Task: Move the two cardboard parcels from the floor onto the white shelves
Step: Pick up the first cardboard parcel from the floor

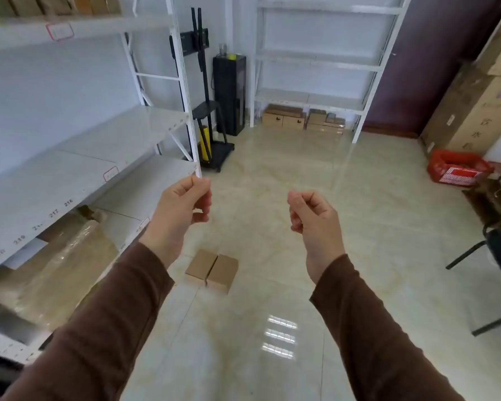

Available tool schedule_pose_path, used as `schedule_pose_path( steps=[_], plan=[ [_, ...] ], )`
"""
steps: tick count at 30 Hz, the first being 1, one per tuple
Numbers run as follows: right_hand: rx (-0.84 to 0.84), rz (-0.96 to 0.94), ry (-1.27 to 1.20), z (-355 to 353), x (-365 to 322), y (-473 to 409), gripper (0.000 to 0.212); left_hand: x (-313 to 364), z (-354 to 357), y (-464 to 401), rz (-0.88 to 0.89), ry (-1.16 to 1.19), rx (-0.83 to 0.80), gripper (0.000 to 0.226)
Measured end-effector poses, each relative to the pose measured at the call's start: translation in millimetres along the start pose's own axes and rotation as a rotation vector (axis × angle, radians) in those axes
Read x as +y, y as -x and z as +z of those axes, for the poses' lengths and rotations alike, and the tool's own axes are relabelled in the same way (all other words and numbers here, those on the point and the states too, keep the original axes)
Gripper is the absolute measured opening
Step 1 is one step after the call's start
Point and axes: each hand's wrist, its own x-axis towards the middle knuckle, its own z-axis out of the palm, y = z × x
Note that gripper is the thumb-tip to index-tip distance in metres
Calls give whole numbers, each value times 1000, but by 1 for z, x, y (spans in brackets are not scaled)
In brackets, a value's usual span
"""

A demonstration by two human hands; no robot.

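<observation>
Head view: two cardboard parcels (211, 270) side by side, touching, on the floor (272, 198) at lower centre of the frame, just right of the white shelves (70, 169). Long axes running from near toward the far right of the frame, flat faces up. Left hand (182, 206) and right hand (313, 215) raised mid-frame, fingers loosely curled, grasping nothing. Judged as the very start: nothing lifted yet. Next calls for bending down, taking a parcel, raising it to a bare shelf board.
</observation>
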Motion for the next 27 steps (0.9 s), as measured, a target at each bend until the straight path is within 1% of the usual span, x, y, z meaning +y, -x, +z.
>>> schedule_pose_path(
  steps=[6, 11, 16, 18, 23, 27],
  plan=[
    [-24, 149, 17, 33, 61, -37, 23, -55, -23, -38, -158, -14, 46, 27],
    [-15, 259, 55, 72, 108, -83, 15, -101, -48, -91, -287, -15, 37, 27],
    [-5, 349, 76, 108, 149, -125, 22, -145, -67, -146, -401, -26, 43, 29],
    [9, 387, 92, 113, 163, -140, 20, -164, -70, -166, -443, -42, 42, 29],
    [60, 483, 116, 113, 202, -191, 25, -215, -69, -218, -567, -70, 33, 25],
    [62, 557, 137, 113, 241, -241, 27, -250, -67, -261, -624, -101, 50, 19]
  ],
)
